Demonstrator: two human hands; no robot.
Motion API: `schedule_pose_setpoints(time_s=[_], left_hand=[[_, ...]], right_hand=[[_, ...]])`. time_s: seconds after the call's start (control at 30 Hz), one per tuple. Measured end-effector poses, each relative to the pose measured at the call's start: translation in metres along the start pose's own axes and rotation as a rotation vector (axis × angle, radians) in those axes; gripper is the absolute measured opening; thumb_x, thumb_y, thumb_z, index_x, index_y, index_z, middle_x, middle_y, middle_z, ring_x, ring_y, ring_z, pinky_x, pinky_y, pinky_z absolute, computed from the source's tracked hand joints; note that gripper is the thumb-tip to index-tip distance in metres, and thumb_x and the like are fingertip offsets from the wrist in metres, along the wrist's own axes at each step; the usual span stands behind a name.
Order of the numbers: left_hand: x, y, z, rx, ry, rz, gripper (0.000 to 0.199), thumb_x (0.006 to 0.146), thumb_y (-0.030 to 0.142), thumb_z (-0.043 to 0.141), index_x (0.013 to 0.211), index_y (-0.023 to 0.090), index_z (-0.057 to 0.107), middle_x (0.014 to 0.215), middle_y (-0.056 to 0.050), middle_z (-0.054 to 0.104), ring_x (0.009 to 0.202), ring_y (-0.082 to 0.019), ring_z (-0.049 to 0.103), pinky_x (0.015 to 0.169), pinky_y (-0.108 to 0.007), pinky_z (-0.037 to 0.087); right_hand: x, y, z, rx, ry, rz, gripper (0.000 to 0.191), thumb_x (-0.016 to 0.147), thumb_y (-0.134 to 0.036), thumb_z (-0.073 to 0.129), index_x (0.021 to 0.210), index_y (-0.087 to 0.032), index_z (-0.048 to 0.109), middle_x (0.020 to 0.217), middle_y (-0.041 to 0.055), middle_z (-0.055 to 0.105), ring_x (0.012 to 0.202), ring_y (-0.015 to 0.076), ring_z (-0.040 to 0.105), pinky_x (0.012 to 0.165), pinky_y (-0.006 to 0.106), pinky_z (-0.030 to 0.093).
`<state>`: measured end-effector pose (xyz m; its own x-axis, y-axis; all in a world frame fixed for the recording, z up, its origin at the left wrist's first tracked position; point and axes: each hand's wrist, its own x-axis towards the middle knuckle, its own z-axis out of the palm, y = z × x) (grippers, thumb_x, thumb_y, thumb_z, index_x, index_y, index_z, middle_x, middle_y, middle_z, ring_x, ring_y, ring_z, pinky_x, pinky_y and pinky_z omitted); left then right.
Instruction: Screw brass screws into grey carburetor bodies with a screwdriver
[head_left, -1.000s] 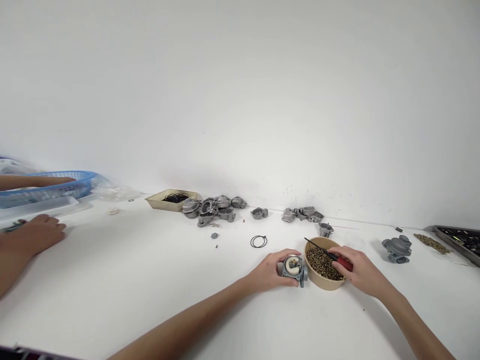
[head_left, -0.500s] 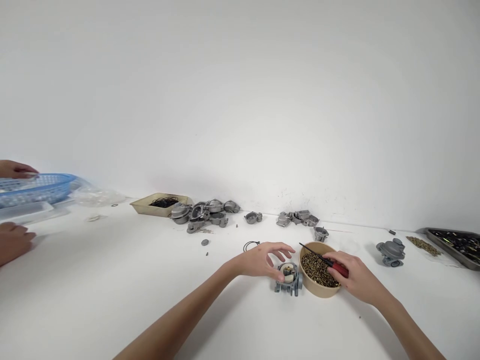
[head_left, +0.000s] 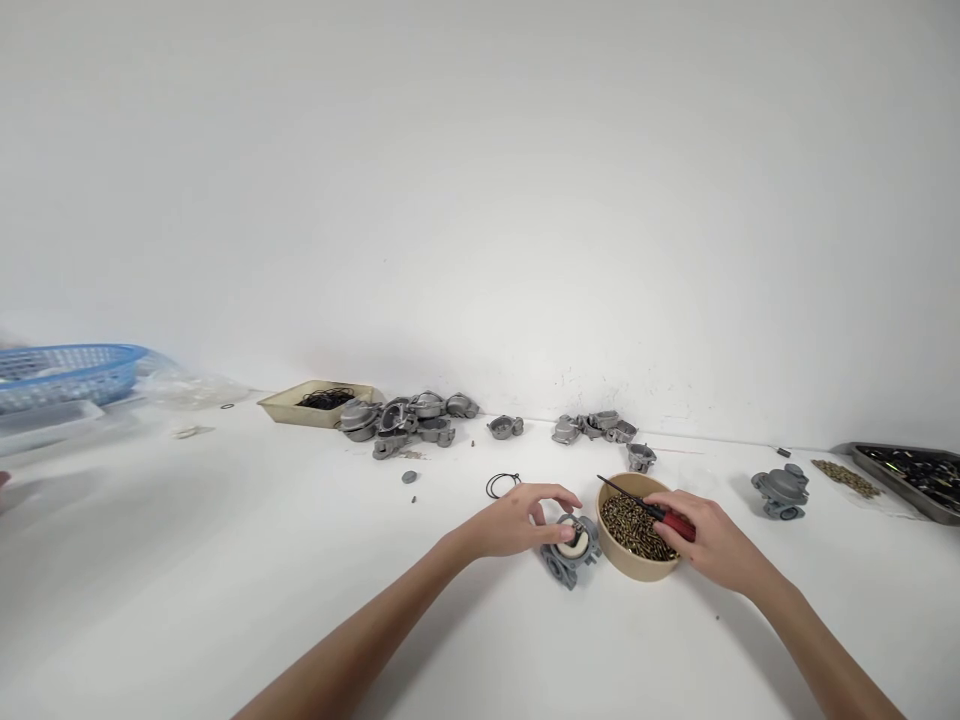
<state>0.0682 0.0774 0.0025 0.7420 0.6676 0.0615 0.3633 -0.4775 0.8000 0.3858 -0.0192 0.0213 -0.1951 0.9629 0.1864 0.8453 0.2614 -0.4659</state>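
Head view, with the bowl (head_left: 639, 565) as clock centre and the wall (head_left: 480, 200) at 12: the counter (head_left: 420, 620) meets the wall along its far edge, where the parts gather. Bare surface spreads from 5 round to 9 o'clock, crossed only by the forearms. The grey carburetor body (head_left: 562, 570) sits on it at 9, just beside the rim. Over it the left hand (head_left: 514, 520) has its fingers parted and arched, the thumb at the white float (head_left: 576, 545). At 3, the right hand (head_left: 712, 540) has its fingers closed round the red-handled screwdriver (head_left: 679, 525), its shaft slanting above brass screws (head_left: 634, 525). Black rings (head_left: 495, 487) and a grey pile (head_left: 409, 420) lie at 10; an assembled unit (head_left: 781, 490) stands at 2 to 3, and past it a dark tray (head_left: 911, 485).
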Motion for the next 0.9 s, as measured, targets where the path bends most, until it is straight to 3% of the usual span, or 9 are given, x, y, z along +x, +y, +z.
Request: schedule_pose_setpoints(time_s=[0.1, 0.3, 0.5, 0.7, 0.9], left_hand=[[-0.004, 0.001, -0.004, 0.078, 0.039, 0.025, 0.049, 0.089, 0.059, 0.073, 0.13, 0.031, 0.072, 0.134, -0.004, 0.07, 0.076, -0.016, 0.066, 0.073, -0.028, 0.053], [-0.008, -0.003, -0.007, 0.054, -0.067, 0.221, 0.058, 0.082, 0.067, 0.08, 0.127, 0.031, 0.073, 0.135, -0.006, 0.067, 0.085, -0.017, 0.064, 0.078, -0.027, 0.052], [-0.009, -0.006, -0.01, 0.15, -0.047, 0.236, 0.057, 0.085, 0.07, 0.077, 0.126, 0.03, 0.074, 0.12, -0.005, 0.073, 0.071, -0.014, 0.055, 0.079, -0.03, 0.047], [-0.01, -0.007, -0.014, 0.216, 0.015, 0.205, 0.039, 0.092, 0.061, 0.072, 0.116, 0.031, 0.076, 0.109, 0.0, 0.077, 0.073, -0.015, 0.057, 0.086, -0.031, 0.043], [-0.009, -0.006, -0.014, 0.221, 0.022, 0.184, 0.034, 0.093, 0.058, 0.071, 0.103, 0.027, 0.078, 0.1, 0.0, 0.079, 0.076, -0.017, 0.06, 0.082, -0.031, 0.045]], right_hand=[[-0.001, 0.0, 0.0, 0.003, 0.001, 0.008, 0.036, 0.099, -0.038, 0.051, 0.128, -0.028, 0.071, 0.128, 0.0085, 0.078, 0.108, 0.0297, 0.075, 0.09, 0.046, 0.061], [0.0, -0.001, 0.001, 0.019, -0.006, 0.007, 0.036, 0.098, -0.038, 0.052, 0.127, -0.029, 0.071, 0.129, 0.0078, 0.077, 0.108, 0.0292, 0.075, 0.091, 0.045, 0.061], [0.0, 0.003, 0.003, -0.023, 0.019, 0.001, 0.039, 0.099, -0.041, 0.051, 0.129, -0.028, 0.072, 0.129, 0.0087, 0.078, 0.106, 0.0298, 0.076, 0.09, 0.045, 0.061], [0.0, 0.004, 0.004, -0.045, 0.008, 0.011, 0.039, 0.1, -0.043, 0.05, 0.129, -0.028, 0.071, 0.13, 0.0086, 0.078, 0.109, 0.0303, 0.076, 0.089, 0.046, 0.062], [0.0, 0.007, 0.005, -0.032, 0.016, 0.008, 0.038, 0.1, -0.042, 0.052, 0.129, -0.028, 0.071, 0.131, 0.0092, 0.077, 0.109, 0.0308, 0.076, 0.09, 0.047, 0.062]])
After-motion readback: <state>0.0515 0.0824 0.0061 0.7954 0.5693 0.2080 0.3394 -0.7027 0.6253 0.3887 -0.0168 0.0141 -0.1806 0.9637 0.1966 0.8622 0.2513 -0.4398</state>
